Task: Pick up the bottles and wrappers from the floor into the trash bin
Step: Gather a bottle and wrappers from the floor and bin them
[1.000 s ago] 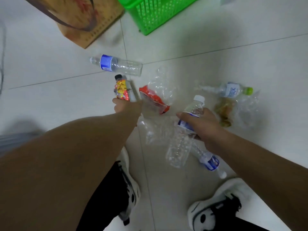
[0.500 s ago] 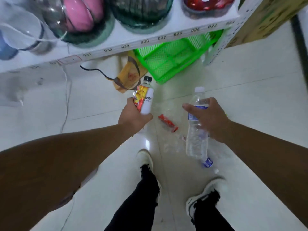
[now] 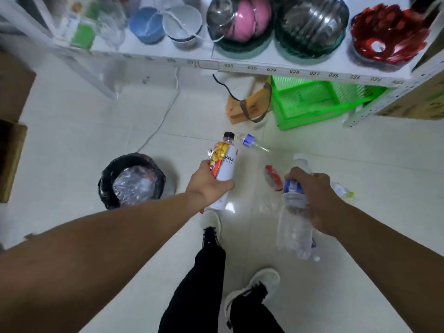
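My left hand [image 3: 207, 186] grips a white-labelled bottle with a black cap [image 3: 225, 169] together with a red and yellow wrapper [image 3: 216, 156], held upright above the floor. My right hand [image 3: 312, 191] holds a clear water bottle with a blue label [image 3: 294, 224]. The black-lined trash bin [image 3: 105, 186] stands on the floor to the left of my left hand, with clear plastic inside. On the tiles lie a clear bottle with a blue band [image 3: 251, 141], a red wrapper [image 3: 274, 177] and a green-capped bottle [image 3: 344, 191].
A white shelf [image 3: 264, 64] with bowls and dishes runs across the top. Under it sit a green basket [image 3: 312, 104] and a brown paper bag [image 3: 249, 106]. A white cable [image 3: 163, 118] trails over the floor. Cardboard boxes [image 3: 10, 140] stand at the left. My feet [image 3: 249, 289] are below.
I have risen from the floor with both bottles lifted. The view has swung left, bringing the trash bin into sight, and both hands have moved with their loads.
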Action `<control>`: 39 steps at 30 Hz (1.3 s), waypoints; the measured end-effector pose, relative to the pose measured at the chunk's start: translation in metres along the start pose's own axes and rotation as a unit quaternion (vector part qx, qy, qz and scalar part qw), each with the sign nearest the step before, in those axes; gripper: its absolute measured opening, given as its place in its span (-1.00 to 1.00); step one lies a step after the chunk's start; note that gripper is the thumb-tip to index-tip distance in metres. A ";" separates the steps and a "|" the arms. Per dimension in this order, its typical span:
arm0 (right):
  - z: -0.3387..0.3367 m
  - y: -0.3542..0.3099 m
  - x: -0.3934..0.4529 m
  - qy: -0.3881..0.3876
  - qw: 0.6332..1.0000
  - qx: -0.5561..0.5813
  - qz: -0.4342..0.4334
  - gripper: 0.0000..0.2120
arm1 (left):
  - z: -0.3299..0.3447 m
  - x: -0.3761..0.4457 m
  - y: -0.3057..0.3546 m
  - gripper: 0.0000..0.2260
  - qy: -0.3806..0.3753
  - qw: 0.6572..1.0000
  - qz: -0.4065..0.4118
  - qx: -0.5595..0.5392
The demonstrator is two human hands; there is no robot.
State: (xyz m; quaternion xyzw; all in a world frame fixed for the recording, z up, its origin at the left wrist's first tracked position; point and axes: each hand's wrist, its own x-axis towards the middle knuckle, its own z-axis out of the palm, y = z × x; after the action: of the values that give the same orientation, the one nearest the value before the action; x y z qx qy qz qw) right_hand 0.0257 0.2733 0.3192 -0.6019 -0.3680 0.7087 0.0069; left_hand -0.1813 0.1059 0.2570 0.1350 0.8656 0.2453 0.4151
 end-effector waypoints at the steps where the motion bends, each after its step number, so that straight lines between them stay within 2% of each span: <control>1: 0.011 0.004 -0.007 -0.013 1.000 -0.010 0.003 -0.63 | -0.008 -0.007 -0.019 -0.39 0.000 1.000 -0.013 -0.014; 4: 0.052 0.013 -0.016 -0.051 0.997 -0.043 0.034 -0.66 | -0.039 -0.018 -0.076 -0.38 0.014 0.997 -0.045 -0.053; 7: 0.100 0.028 -0.019 -0.072 0.992 -0.099 0.043 -0.53 | -0.084 -0.016 -0.134 -0.39 0.052 0.994 -0.069 -0.061; 10: 0.149 0.045 -0.020 -0.094 0.986 -0.123 0.057 -0.66 | -0.133 -0.003 -0.188 -0.40 0.086 0.989 -0.105 -0.063; 13: 0.203 0.058 -0.008 -0.084 0.979 -0.170 0.072 -0.62 | -0.177 0.020 -0.232 -0.35 0.099 0.983 -0.145 -0.057; 19: 0.324 0.102 0.038 -0.073 0.971 -0.204 0.097 -0.42 | -0.224 0.090 -0.293 -0.12 0.040 0.985 -0.168 -0.014; 23: 0.388 0.128 0.077 -0.078 0.971 -0.205 0.096 -0.31 | -0.228 0.136 -0.317 0.25 -0.005 0.989 -0.138 0.045; 25: 0.413 0.136 0.088 -0.067 0.971 -0.208 0.093 -0.27 | -0.232 0.148 -0.323 0.19 0.023 0.994 -0.101 0.027; 29: 0.457 0.143 0.096 -0.042 0.974 -0.209 0.075 -0.35 | -0.251 0.149 -0.332 -0.22 0.087 0.995 -0.040 -0.003; 31: 0.474 0.148 0.098 -0.043 0.970 -0.231 0.055 -0.37 | -0.264 0.146 -0.339 -0.32 0.087 0.995 -0.042 -0.004; 35: 0.487 0.159 0.095 -0.031 0.953 -0.300 -0.008 -0.14 | -0.284 0.136 -0.351 -0.39 0.076 0.996 -0.037 -0.004; 39: 0.470 0.167 0.083 -0.028 0.951 -0.308 -0.015 -0.15 | -0.292 0.126 -0.350 -0.38 0.065 0.997 -0.006 0.047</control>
State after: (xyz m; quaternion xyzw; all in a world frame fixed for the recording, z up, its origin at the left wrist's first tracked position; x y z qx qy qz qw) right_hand -0.3280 -0.0517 0.1625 -0.5492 -0.5775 0.5771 -0.1781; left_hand -0.4983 -0.2258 0.1429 0.1327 0.9022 0.2102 0.3525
